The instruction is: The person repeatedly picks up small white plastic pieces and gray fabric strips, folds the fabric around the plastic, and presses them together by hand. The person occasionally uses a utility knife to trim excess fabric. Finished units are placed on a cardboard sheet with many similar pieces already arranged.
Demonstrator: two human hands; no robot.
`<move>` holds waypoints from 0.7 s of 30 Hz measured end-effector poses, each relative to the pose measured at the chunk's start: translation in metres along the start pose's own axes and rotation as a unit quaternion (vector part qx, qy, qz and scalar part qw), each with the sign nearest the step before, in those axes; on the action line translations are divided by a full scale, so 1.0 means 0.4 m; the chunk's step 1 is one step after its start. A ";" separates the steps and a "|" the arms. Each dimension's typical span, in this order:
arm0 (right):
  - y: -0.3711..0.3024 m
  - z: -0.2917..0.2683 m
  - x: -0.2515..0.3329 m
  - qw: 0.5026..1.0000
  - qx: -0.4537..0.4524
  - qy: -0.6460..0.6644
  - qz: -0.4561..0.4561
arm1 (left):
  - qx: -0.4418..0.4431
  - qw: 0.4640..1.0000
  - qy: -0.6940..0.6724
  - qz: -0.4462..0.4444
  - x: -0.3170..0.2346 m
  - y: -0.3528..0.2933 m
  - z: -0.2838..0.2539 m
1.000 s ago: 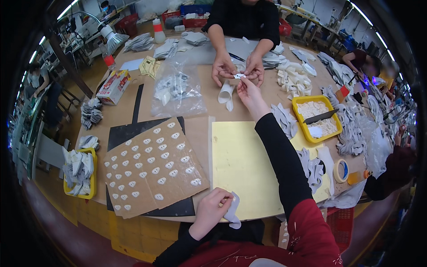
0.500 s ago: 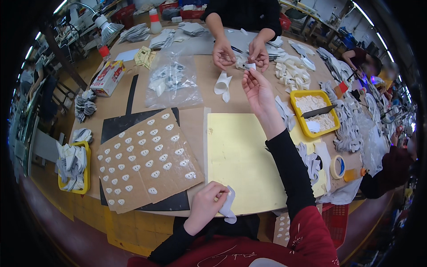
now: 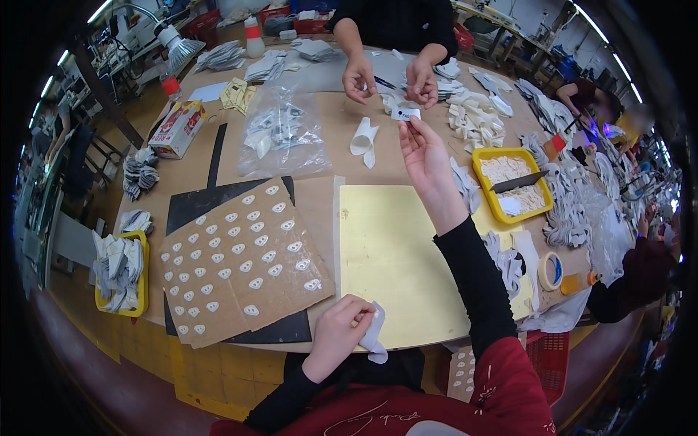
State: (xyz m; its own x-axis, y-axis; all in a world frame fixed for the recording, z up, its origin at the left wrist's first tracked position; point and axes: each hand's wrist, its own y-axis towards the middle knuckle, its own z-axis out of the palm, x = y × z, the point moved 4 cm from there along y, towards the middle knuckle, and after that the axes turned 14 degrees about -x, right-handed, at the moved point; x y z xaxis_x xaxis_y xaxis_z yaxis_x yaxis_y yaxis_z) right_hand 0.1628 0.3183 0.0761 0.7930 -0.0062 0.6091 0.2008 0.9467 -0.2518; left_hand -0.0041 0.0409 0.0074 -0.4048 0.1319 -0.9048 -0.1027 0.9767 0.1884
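My right hand [image 3: 423,149] reaches far across the table, its thumb and fingers pinching a small white label [image 3: 406,114] with dark print. Just beyond the label are a co-worker's two hands, the left-side one [image 3: 359,78] and the right-side one [image 3: 421,81], both apart from it. At the near edge, my left hand [image 3: 340,333] grips a light grey fabric piece [image 3: 374,336] that hangs over the rim of a pale yellow board [image 3: 396,269]. Left of that board lies a brown cardboard sheet [image 3: 240,269] carrying rows of small white oval pieces, on top of a black board [image 3: 178,211].
On the right, a yellow basket [image 3: 486,182] of cream scraps has a dark blade [image 3: 520,182] across it. Near it sit a tape roll [image 3: 543,270] and fabric piles [image 3: 476,123]. At left are a clear plastic bag [image 3: 313,149], a box [image 3: 178,129] and another yellow basket [image 3: 144,280].
The co-worker's fingers have come away from the white label, which now stays in my right hand, turned flatter. My left hand has barely moved.
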 end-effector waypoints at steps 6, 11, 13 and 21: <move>-0.086 0.017 0.002 0.997 -0.025 0.022 0.068 | 0.001 1.000 -0.009 0.000 -0.003 0.001 -0.001; -0.251 0.009 0.007 0.998 -0.005 -0.062 0.017 | 0.008 1.000 0.002 0.005 -0.005 0.001 -0.004; -0.314 0.000 0.008 0.998 -0.003 -0.051 0.031 | 0.017 1.000 -0.001 0.004 -0.005 0.002 -0.003; -0.489 -0.067 -0.007 0.992 -0.021 -0.034 0.122 | 0.021 1.000 -0.002 -0.011 -0.002 -0.009 -0.001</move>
State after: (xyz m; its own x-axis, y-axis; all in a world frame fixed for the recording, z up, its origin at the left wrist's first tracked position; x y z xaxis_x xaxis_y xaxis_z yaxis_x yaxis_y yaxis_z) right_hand 0.1367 0.1244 0.1037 0.7810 0.2434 0.5752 0.0329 0.9036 -0.4271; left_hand -0.0037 0.0373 0.0075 -0.4002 0.1117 -0.9096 -0.0735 0.9854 0.1533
